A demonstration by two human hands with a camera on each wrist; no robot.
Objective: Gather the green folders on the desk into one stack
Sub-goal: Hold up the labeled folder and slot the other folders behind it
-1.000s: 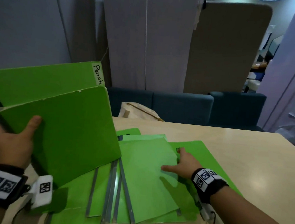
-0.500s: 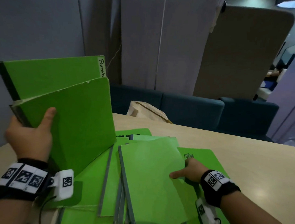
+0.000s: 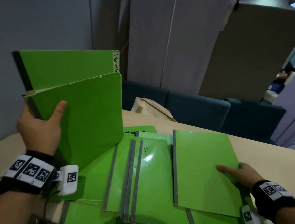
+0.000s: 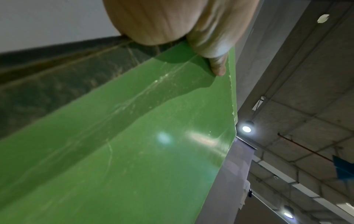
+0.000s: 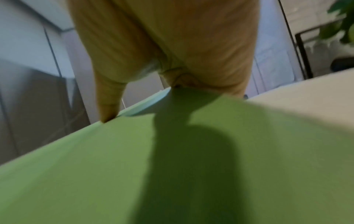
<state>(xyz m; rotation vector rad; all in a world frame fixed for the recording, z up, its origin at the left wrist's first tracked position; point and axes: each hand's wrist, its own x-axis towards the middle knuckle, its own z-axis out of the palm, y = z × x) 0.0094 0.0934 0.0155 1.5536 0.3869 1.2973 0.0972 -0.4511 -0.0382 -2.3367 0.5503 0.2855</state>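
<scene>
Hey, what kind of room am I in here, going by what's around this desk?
Probably an office or shared workspace. A pale desk covered with green folders, one labelled "Permits", tall grey partition panels behind it, and a dark blue sofa along them.

On the counter (image 3: 259, 155) several folders (image 3: 150, 176) lie overlapping, side by side. The rightmost folder (image 3: 203, 172) rests on top of its neighbours, with the right hand (image 3: 237, 175) at its right edge, thumb on top. To the left, the left hand (image 3: 39, 132) holds two upright folders (image 3: 86, 112), one behind the other, their lower edge on the flat ones. Behind the counter lies a bag (image 3: 152, 110), then a sofa (image 3: 194, 107).
</scene>
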